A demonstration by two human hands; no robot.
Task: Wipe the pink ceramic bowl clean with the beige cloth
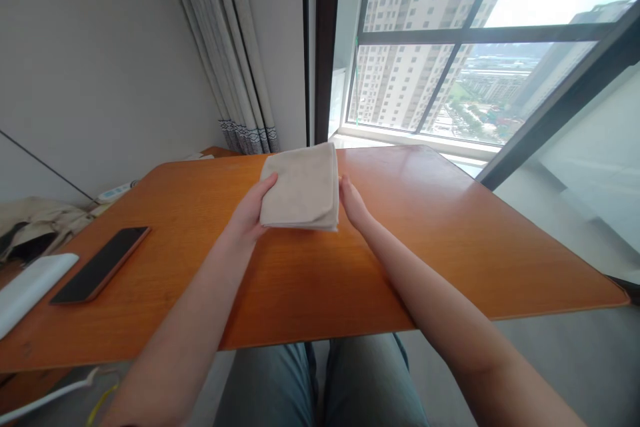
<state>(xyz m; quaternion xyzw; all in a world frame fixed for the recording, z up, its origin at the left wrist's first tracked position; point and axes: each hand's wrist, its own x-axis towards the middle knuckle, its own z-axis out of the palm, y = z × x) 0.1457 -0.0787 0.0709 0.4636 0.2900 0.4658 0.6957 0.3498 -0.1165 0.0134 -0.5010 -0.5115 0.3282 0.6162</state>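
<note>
A folded beige cloth [300, 187], stacked in several layers into a rough square, is held up a little over the wooden table. My left hand [253, 209] grips its left side, thumb on the top face and the other fingers hidden behind or underneath. Along the cloth's right edge stands my right hand [354, 201], turned edge-on with its fingers stretched forward. It is very close to the folded layers; whether it touches them is hard to see.
A black-screened phone [103, 265] lies on the left of the table [450, 240], beside a white rounded object [37, 283]. Crumpled fabric [43, 223] and a power strip [115, 192] are beyond the left edge. A curtain [225, 47] and a large window stand behind.
</note>
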